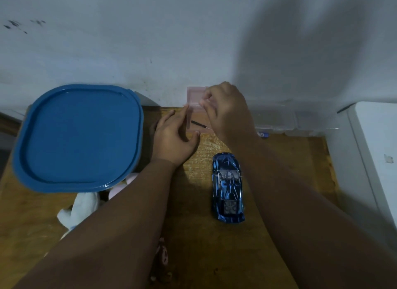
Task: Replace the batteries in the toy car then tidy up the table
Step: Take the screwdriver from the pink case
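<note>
left hand (174, 138) rests flat against pink box (194, 96), right hand (225, 110) pinches its lid; toy car (228, 187) lies nearer the body, lengthwise front-to-back, beside right forearm.

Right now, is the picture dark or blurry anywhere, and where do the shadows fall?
Head view: dim, bluish light throughout. Head view: a broad soft shadow covers the wall upper right. Head view: the right hand and pink box are slightly smeared. Head view: the toy car shows small bright reflections; the wide lens stretches the forearms.

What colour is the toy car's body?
Toy car: glossy metallic blue with darker streaks, seen in head view.
</note>
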